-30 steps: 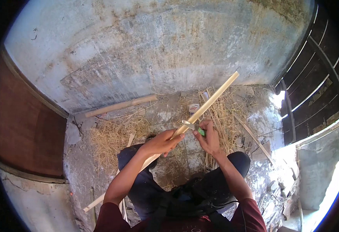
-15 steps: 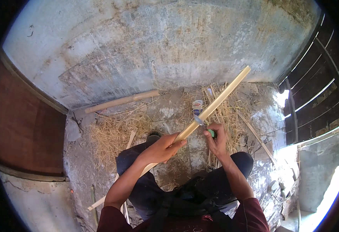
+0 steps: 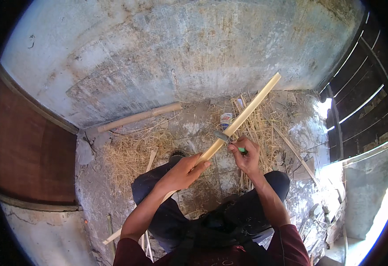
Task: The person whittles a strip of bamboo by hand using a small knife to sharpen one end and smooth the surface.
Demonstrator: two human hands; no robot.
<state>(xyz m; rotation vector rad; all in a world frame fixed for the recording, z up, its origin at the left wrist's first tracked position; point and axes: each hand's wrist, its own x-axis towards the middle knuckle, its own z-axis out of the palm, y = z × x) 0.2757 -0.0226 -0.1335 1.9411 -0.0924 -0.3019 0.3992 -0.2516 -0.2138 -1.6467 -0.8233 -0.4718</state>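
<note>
We are mid-shave, it seems: left hand (image 3: 183, 170) clamps bamboo strip (image 3: 240, 119), right hand (image 3: 247, 155) fists knife (image 3: 226, 138) (blade on strip); next stroke likely needs steady pressure.

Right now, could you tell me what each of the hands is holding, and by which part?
The left hand grips the long bamboo strip partway along its length. The right hand holds a small knife by its green handle, blade against the strip.

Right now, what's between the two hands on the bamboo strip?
In the head view, a short bare stretch of the bamboo strip runs between the left hand and right hand; the knife blade rests on it near the right hand.
</note>
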